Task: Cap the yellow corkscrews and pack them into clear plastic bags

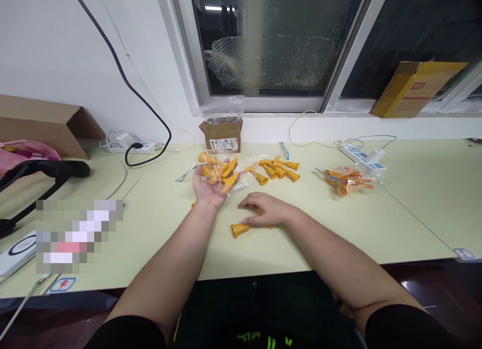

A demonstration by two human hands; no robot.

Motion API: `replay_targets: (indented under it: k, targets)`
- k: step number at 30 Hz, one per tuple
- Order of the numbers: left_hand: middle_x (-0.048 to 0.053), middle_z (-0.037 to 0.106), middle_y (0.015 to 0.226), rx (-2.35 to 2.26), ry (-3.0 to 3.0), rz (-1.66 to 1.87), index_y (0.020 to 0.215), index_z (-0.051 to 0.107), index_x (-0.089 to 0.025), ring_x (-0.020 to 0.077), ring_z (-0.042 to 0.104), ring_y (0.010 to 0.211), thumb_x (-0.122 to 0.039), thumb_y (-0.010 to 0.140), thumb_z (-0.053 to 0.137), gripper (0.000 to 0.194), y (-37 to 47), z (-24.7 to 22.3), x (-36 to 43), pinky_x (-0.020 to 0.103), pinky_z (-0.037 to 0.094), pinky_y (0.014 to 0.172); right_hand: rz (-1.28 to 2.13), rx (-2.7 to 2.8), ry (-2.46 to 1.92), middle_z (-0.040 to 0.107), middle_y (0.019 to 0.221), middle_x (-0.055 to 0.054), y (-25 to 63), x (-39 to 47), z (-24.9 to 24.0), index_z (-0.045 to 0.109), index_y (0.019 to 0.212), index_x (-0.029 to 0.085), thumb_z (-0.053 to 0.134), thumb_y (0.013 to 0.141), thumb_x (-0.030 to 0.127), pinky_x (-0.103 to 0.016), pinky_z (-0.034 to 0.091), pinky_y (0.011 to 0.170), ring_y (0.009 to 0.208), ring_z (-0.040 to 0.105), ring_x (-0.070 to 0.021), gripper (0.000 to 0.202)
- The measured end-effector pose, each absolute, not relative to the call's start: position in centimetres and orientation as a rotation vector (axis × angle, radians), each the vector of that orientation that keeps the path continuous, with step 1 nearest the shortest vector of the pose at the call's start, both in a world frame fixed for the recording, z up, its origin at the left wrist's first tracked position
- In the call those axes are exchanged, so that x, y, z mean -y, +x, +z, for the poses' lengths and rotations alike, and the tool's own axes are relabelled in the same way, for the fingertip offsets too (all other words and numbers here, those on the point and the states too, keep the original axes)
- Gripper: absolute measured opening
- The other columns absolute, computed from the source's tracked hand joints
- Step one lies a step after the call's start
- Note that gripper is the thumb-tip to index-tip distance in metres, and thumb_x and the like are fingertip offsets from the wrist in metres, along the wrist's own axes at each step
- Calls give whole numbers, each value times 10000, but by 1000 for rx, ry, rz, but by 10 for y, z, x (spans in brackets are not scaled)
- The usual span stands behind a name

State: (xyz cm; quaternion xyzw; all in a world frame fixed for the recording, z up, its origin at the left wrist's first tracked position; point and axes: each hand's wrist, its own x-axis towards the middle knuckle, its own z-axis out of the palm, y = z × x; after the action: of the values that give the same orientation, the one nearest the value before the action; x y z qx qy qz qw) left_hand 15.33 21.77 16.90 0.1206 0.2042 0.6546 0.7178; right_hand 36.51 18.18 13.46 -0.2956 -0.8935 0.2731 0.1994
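Note:
My left hand (209,191) grips a clear plastic bag (241,181) of yellow-orange plastic pieces (229,183) from below, palm turned up. My right hand (269,208) arches over a loose yellow plastic piece (240,230) with a flared, ribbed end. Its thumb lies by that piece, and the fingers are curved and apart from the thumb. Part of the piece is hidden under the hand. Beyond my hands, several similar pieces with hollow flared ends (280,171) lie together, partly behind the bag's clear film.
To the right lies another clear bag of orange pieces (348,181), near a power strip (363,156). A small cardboard box (222,135) stands against the wall. At left are a larger carton (37,120), a black strap-like frame (41,183), a black cable (120,70) and a second power strip (146,148).

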Motion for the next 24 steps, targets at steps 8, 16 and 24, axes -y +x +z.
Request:
replay_targets:
  k: [8,16,24]
  targets:
    - [167,719,1285,-503,246,1424,1267,632,-206,387,671,1259,-587,934,524,517,159,169,-214,669,543,1014,870,2496,-806,634,902,-15,354,-160,148,744,975,204,751,806,228,-281,459,719,780,575,-156,171]
    - [172,710,1308,-527,262,1431,1288,620,-193,395,658,1279,-569,920,543,531,159,166,-216,674,544,1012,1590,1419,-623,535,644,34,385,-178,164,673,925,198,765,780,569,-239,331,478,513,426,-100,408]
    - [171,721,1289,-487,276,1432,1290,623,-204,410,686,1226,-566,915,567,524,162,165,-215,691,544,998,1406,878,-727,733,790,1,383,-190,164,531,962,246,869,706,380,-256,542,568,673,695,-158,444]
